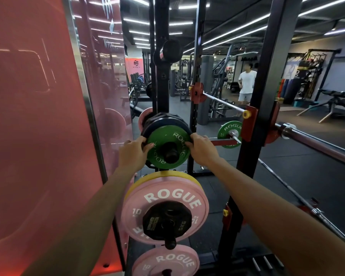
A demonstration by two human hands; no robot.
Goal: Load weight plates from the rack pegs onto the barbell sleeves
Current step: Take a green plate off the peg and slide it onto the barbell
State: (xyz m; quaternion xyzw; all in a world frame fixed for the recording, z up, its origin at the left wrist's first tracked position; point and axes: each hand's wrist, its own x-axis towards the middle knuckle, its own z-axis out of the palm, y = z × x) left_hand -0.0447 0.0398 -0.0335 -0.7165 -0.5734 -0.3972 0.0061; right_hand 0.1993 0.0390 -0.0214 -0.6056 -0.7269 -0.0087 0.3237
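Observation:
A green Rogue plate [163, 136] hangs on a rack peg [170, 152] in front of black plates [163, 119]. My left hand [132, 153] grips its left rim and my right hand [202, 149] grips its right rim. The barbell [317, 143] rests in the rack at the right, its near sleeve bare. A second green Rogue plate [228, 129] sits on the bar's far end. Below my hands, a pink Rogue plate [167, 194] with a yellow plate behind it and a small black plate [166, 223] in front hang on a lower peg.
A red mirrored wall panel [38, 126] stands close on the left. Black rack uprights [263, 96] rise ahead and to the right. Another pink plate [165, 260] hangs lowest. A person in a white shirt [247, 84] stands far back among benches and machines.

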